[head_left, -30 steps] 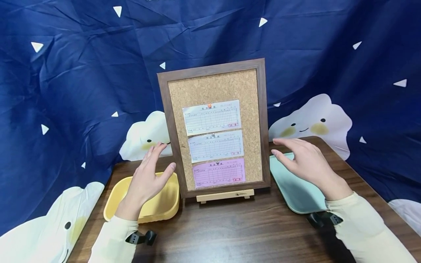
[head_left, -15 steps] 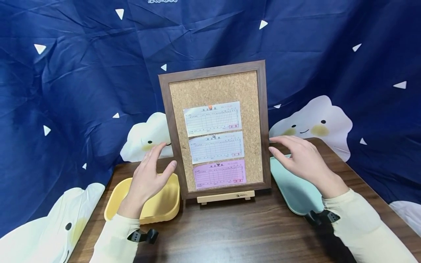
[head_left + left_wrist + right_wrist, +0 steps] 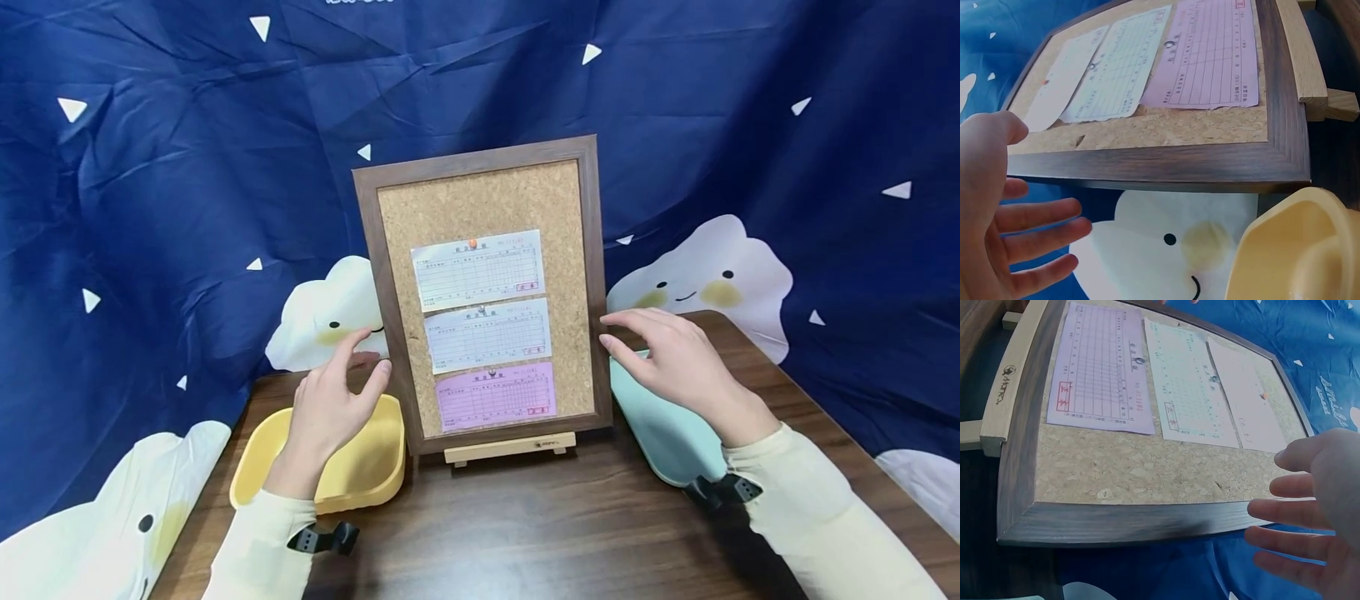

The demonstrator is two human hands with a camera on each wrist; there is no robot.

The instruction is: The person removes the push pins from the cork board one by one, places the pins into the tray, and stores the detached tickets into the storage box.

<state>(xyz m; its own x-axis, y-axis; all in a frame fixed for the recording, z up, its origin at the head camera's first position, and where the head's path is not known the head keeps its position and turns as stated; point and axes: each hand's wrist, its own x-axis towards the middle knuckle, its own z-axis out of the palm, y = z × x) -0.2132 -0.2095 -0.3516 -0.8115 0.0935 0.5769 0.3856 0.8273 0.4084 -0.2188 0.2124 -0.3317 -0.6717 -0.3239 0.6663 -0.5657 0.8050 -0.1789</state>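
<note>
A cork board (image 3: 480,204) in a dark brown wooden frame stands on a small wooden easel (image 3: 510,448). Three printed slips hang on it in a column: a white top slip (image 3: 478,271), a pale middle slip (image 3: 491,336) and a purple bottom slip (image 3: 495,400). An orange pushpin (image 3: 472,243) sits on the top one; the lower two have clear or silvery pins. My left hand (image 3: 322,421) is spread beside the frame's left edge, holding nothing. At the right edge is my right hand (image 3: 678,367), fingers extended; whether its fingertips touch the frame I cannot tell.
A yellow bin (image 3: 360,498) stands on the wooden table (image 3: 525,533) left of the board, partly behind my left forearm. To the right lies a pale teal tray (image 3: 660,425), partly under my right hand. A blue curtain (image 3: 465,75) with clouds hangs behind.
My right hand has come left, closer to the frame's right edge. The left hand has stayed near the left edge with only slight movement. The view shifted slightly; board and slips look unchanged.
</note>
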